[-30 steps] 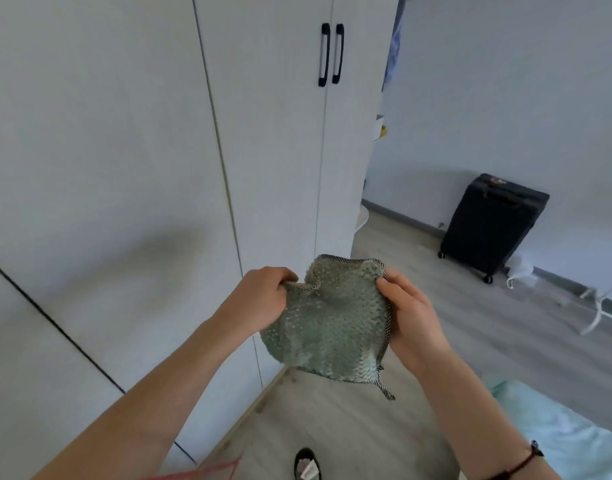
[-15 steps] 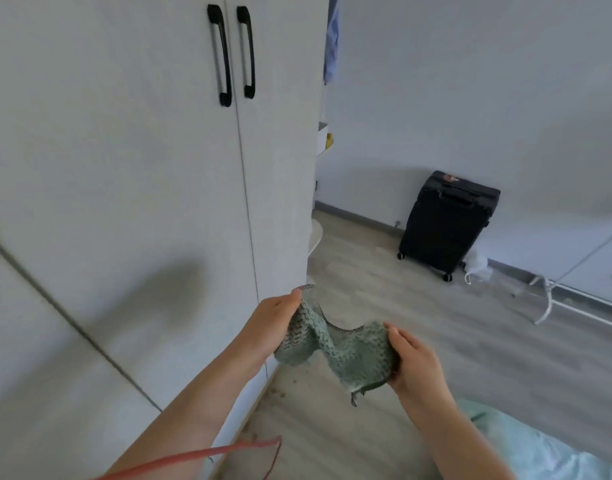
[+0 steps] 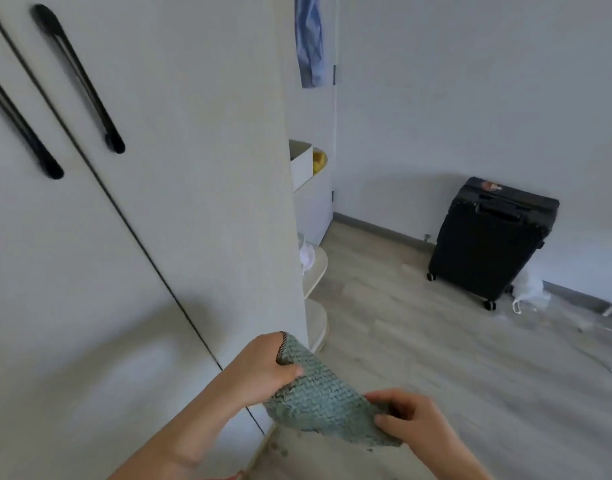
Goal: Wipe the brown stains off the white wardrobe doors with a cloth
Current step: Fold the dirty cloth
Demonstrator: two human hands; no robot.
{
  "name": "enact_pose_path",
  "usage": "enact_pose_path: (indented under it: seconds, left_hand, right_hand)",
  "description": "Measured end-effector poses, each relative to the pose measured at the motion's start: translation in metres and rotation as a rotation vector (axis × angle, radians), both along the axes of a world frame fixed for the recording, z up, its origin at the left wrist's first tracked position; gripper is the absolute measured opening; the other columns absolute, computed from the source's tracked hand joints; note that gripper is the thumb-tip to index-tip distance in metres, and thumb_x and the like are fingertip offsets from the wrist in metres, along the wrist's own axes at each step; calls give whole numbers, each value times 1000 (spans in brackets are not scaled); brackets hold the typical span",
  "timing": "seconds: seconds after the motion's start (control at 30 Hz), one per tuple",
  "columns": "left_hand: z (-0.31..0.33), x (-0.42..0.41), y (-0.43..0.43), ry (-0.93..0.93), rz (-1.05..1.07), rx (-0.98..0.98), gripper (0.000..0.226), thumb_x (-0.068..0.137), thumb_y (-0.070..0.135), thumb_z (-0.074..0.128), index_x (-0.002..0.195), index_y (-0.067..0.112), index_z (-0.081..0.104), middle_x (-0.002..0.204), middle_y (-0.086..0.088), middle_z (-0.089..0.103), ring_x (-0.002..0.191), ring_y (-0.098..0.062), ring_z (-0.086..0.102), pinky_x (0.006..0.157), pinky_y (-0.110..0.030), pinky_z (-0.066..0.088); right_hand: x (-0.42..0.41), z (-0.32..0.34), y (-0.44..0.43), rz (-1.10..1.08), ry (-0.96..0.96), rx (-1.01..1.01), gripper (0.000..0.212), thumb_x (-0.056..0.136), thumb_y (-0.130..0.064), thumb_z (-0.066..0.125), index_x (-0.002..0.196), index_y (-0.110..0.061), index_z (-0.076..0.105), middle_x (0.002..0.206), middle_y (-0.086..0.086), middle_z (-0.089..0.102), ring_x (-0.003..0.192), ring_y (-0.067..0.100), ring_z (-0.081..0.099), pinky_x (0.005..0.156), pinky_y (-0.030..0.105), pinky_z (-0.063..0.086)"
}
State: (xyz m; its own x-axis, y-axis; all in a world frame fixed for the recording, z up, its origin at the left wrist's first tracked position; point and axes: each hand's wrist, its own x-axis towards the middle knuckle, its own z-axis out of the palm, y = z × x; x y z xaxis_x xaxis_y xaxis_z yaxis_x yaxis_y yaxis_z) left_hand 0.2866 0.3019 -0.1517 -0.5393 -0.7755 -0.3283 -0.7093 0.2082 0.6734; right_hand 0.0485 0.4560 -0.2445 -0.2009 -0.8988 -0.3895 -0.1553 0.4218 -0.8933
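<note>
Writing: none legible; sticker on black suitcase [image 3: 489, 237] blurred.
Cloth: green cloth [image 3: 318, 393] held low, beside white wardrobe doors [image 3: 180, 202].
Left hand [image 3: 263, 367]: pinching cloth's upper corner.
Right hand [image 3: 410, 419]: pinching its lower edge.
Room: grey wood floor [image 3: 418, 341], white wall [image 3: 470, 98].

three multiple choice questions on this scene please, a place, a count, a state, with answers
1. Where is the black suitcase? A in the wardrobe B on the floor by the wall C on a shelf
2. How many black handles show on the wardrobe doors? A one B two C four
3. How is the green cloth held? A on a handle B lying on the floor C by both hands
1 B, it stands there upright; 2 B, one on each door; 3 C, left hand and right hand each pinch an edge.
</note>
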Motion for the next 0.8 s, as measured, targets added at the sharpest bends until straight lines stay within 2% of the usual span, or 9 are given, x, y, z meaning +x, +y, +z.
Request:
enact_pose_path:
  seconds: [0.13, 0.2, 0.27, 0.37, 0.43, 0.5, 0.57, 0.7, 0.8]
  left_hand:
    - [3, -47, -35, -83, 19, 3, 30, 81, 32, 65, 101, 10, 67, 96, -3, 73, 89, -14, 70, 84, -37, 53]
    - [9, -74, -52, -86, -18, 58, 38, 76, 41, 66, 104, 15, 66, 99, -1, 72, 90, -11, 68, 85, -36, 53]
    - [13, -96, -70, -105, 7, 65, 52, 76, 48, 72, 117, 20, 56, 105, 2, 67, 93, -7, 65, 84, -31, 53]
    - [25, -115, -94, -94, 33, 37, 89, 70, 57, 78, 142, 35, 31, 110, 7, 66, 95, -4, 62, 82, -24, 50]
    - [37, -125, -114, -168, -109, -73, 77, 73, 56, 78, 140, 38, 46, 118, 14, 61, 101, 0, 55, 86, -20, 44]
    - [47, -138, -136, -235, -223, -177, 43, 79, 51, 75, 117, 34, 66, 102, 16, 60, 90, 2, 52, 81, -22, 43]
    - [53, -150, -157, -226, -175, -268, 20, 87, 45, 68, 98, 29, 71, 90, 13, 55, 82, -1, 51, 77, -25, 43]
    - [57, -168, -207, -123, -62, -366, 14, 93, 39, 64, 86, 29, 70, 104, 22, 56, 89, 8, 51, 80, -16, 38]
    - [58, -181, -239, -76, 57, -316, 18, 94, 40, 62, 76, 41, 64, 77, 27, 59, 75, 4, 55, 68, -18, 39]
  right_hand:
    - [-64, 22, -46, 111, 202, 55, 27, 65, -28, 89, 90, -36, 81, 85, -6, 76, 82, 5, 69, 77, 16, 49]
    - [-85, 24, -68, 187, 262, 87, 12, 77, -26, 85, 86, -31, 80, 83, -9, 73, 89, 6, 66, 83, 20, 47]
    - [-109, 30, -97, 301, 395, 104, 8, 82, -28, 81, 88, -27, 75, 89, -13, 63, 87, 2, 59, 83, 15, 44]
    - [-143, 47, -135, 122, 431, -84, 16, 73, -11, 85, 72, -17, 70, 98, -5, 63, 75, 5, 62, 76, 22, 49]
    - [-164, 60, -163, 33, 343, -182, 23, 78, 0, 79, 67, -15, 65, 102, -4, 69, 78, 5, 64, 76, 26, 50]
    - [-186, 71, -200, 7, 291, -208, 24, 87, -4, 71, 69, -19, 66, 78, -11, 70, 64, 3, 61, 62, 17, 46]
    - [-203, 82, -231, 11, 283, -237, 26, 93, -14, 66, 68, -19, 60, 56, -8, 56, 50, 6, 48, 47, 15, 34]
    - [-231, 95, -292, 61, 312, -309, 18, 92, -22, 67, 75, -19, 66, 64, -1, 64, 55, 7, 54, 51, 20, 40]
    - [-250, 99, -334, 99, 309, -293, 17, 93, -25, 68, 76, -29, 70, 68, -5, 69, 61, 6, 62, 52, 15, 44]
